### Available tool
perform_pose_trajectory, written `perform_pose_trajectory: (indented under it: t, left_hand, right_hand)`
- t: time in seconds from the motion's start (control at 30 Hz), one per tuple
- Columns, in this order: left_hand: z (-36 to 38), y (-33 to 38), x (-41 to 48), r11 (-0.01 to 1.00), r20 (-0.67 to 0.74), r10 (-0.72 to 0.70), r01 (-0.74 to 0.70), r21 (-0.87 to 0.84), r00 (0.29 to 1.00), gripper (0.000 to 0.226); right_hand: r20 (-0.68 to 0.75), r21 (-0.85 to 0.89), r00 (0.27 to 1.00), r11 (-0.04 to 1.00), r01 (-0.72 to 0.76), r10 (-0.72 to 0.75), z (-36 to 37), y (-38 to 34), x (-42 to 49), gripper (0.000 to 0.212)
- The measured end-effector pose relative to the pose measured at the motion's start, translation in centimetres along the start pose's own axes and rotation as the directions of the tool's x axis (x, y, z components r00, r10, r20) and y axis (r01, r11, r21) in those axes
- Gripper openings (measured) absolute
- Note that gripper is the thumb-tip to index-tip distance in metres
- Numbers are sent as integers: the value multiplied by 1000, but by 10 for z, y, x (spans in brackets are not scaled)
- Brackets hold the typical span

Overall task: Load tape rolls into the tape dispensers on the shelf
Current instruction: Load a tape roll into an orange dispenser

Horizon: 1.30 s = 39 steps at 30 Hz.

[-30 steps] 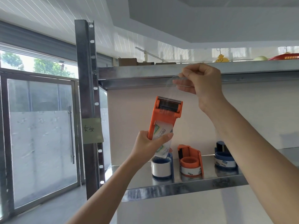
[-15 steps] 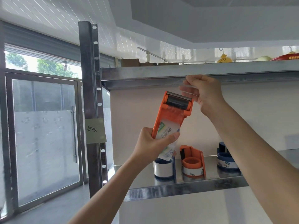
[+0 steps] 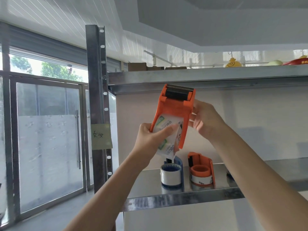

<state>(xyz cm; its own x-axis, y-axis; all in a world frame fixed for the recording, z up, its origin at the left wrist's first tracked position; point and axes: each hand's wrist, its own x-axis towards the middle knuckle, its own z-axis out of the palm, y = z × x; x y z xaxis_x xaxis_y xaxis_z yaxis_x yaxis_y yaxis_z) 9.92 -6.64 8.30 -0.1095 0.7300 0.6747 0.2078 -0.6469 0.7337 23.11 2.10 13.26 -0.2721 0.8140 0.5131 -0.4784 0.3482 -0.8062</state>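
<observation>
I hold an orange tape dispenser (image 3: 175, 105) upright in front of the metal shelf (image 3: 183, 198), its black roller at the top. A roll of clear tape (image 3: 166, 130) with green print sits in it. My left hand (image 3: 150, 139) grips the dispenser's lower part, thumb across the roll. My right hand (image 3: 205, 120) is against the dispenser's right side, fingers curled behind it. On the shelf below stand a blue dispenser with a tape roll (image 3: 171, 174) and a second orange dispenser with a roll (image 3: 201, 172).
An upper shelf (image 3: 208, 77) runs just above the held dispenser, with cardboard boxes (image 3: 137, 66) on it. A steel upright (image 3: 96, 97) with a yellow note (image 3: 101, 135) stands at the left. Glass doors (image 3: 48, 144) lie beyond it.
My right hand came down from above the roller, where it pulled a strip of clear tape, to the dispenser's right side. The dispenser has tilted more upright and shifted right.
</observation>
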Motion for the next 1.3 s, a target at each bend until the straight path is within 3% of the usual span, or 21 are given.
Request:
perform_pose_trajectory:
  t: [0.07,0.13,0.23,0.27,0.4,0.6,0.77,0.87,1.0,1.17,1.3]
  left_hand:
    - [-6,-6,5,999,-9,-38,38,-26,999,35]
    - [-10,-10,8,995,8,-56,56,-77,998,49]
    - [-15,-12,10,974,74,-74,88,-210,994,88]
    - [-17,-12,11,961,105,-63,88,-263,992,87]
    - [-26,-7,11,891,258,1,116,-438,966,43]
    - [-37,-4,18,780,215,-54,176,-601,975,46]
    - [-42,-8,20,709,248,-16,187,-680,969,44]
    - [-47,-12,23,715,275,-28,211,-666,961,45]
    - [-50,-12,26,792,241,-152,264,-550,959,47]
    - [-61,-8,28,910,259,-280,341,-235,925,74]
    - [-68,-8,24,902,297,-286,360,-238,911,89]
  right_hand:
    - [30,74,997,995,-67,65,3,6,-4,25]
    - [64,151,991,981,-126,117,6,10,-7,16]
    - [87,120,986,981,-153,143,8,14,-10,14]
    - [90,101,988,986,-131,122,7,15,-12,14]
    - [178,110,984,994,1,-21,10,15,-20,20]
    - [354,64,893,960,273,-278,11,23,-31,35]
    - [592,-10,783,969,245,-192,2,26,-31,51]
    - [588,4,786,973,232,-190,1,29,-30,54]
    - [512,18,830,969,247,-221,0,37,-28,55]
    - [436,-11,867,962,274,-242,-7,42,-19,79]
    - [370,36,890,962,271,-265,-14,44,-13,64]
